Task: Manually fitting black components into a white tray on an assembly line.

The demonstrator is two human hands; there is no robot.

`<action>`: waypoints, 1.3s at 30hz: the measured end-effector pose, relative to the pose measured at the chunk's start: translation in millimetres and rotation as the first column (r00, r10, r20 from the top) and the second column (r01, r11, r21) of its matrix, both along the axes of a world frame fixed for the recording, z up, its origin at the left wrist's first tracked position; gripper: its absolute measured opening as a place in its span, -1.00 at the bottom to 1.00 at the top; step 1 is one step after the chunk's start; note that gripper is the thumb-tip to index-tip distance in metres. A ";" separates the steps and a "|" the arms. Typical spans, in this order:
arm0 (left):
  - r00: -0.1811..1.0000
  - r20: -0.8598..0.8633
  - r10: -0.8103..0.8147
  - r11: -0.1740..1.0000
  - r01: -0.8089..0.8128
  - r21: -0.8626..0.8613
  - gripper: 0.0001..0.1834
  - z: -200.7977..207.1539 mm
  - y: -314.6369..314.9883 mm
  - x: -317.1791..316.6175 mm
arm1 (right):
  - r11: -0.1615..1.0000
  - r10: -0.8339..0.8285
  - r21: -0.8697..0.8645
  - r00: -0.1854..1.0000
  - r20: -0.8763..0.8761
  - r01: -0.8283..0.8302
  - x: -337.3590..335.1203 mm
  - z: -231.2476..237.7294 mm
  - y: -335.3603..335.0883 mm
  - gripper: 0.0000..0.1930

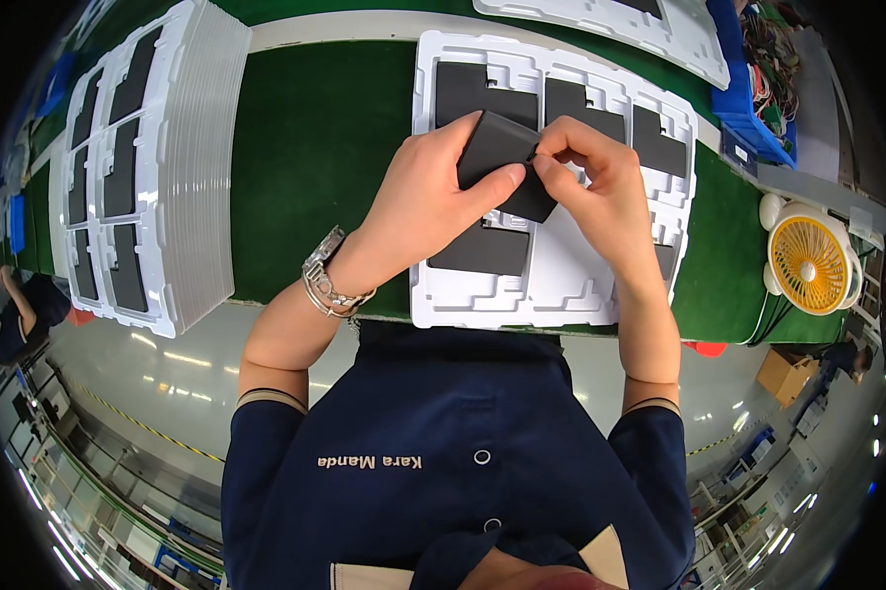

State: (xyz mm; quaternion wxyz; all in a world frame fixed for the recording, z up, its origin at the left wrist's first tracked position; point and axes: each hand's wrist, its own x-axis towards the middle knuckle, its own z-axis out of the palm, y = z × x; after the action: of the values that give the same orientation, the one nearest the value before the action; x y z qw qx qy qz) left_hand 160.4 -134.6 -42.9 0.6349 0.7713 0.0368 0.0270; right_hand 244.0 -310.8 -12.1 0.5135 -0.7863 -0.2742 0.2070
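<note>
My left hand (425,192) grips a flat black L-shaped block (500,146) between thumb and fingers, holding it tilted over a white moulded tray (572,280). At the block's right edge, by its notch, the thumb and forefinger of my right hand (600,182) are pinched together. Whatever small part sits between those fingertips is too small to make out. Similar black blocks lie in the tray's pockets, one at its far left (462,90), one on the right (661,146) and one at the near left (477,252). My hands and forearms hide part of the tray.
On the left of the green table (315,128) stands a tall stack of white trays (207,147), with black blocks in the top one. Another tray (600,22) lies at the far edge. To the right are a blue bin (757,136) of wires and a yellow-and-white fan (808,267).
</note>
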 end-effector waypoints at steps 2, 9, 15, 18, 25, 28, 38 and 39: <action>0.999 0.034 -0.003 1.000 0.003 -0.015 -0.62 0.1 -2.2 0.4 | 1.000 -0.022 0.000 1.000 -0.022 0.022 -2.8 -1.0 0.9 -0.95; 0.999 -0.035 -0.007 0.998 0.005 -0.067 -0.72 5.8 5.0 0.7 | 0.999 0.005 0.052 0.988 -0.152 0.003 -1.4 0.1 2.2 -0.93; 0.999 -0.051 -0.012 0.989 0.005 -0.149 -0.75 6.0 5.3 0.3 | 0.996 0.037 0.094 0.940 -0.340 -0.005 -0.2 5.9 0.4 -0.93; 0.999 -0.045 -0.016 0.984 0.008 -0.179 -0.77 5.0 4.7 0.0 | 0.992 0.035 0.125 0.926 -0.376 0.013 -1.2 5.2 -0.3 -0.94; 1.000 -0.022 -0.011 0.983 0.007 -0.183 -0.80 6.1 5.5 -0.6 | 0.974 0.032 0.219 0.935 -0.353 0.049 -5.4 1.5 2.4 -0.98; 1.000 -0.007 0.005 0.987 -0.006 -0.161 -0.80 5.4 4.6 -0.4 | 0.962 0.019 0.265 0.951 -0.310 0.068 -7.9 -2.6 4.8 -0.98; 0.999 -0.002 -0.036 0.991 0.036 -0.129 -0.81 5.4 4.7 -1.2 | 0.967 0.020 0.222 0.836 -0.549 0.122 -1.6 -9.0 -0.4 -0.93; 0.999 -0.008 -0.035 0.988 0.033 -0.150 -0.80 5.3 4.8 -1.5 | 0.967 0.033 0.227 0.828 -0.560 0.115 -0.5 -9.5 -0.7 -0.91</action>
State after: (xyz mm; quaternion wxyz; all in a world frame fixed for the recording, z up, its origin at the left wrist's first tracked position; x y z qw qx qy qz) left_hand 158.9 -129.8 -37.6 0.6911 0.7221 0.0290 0.0092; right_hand 243.5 -311.5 -21.5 0.6708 -0.6256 -0.1188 0.3802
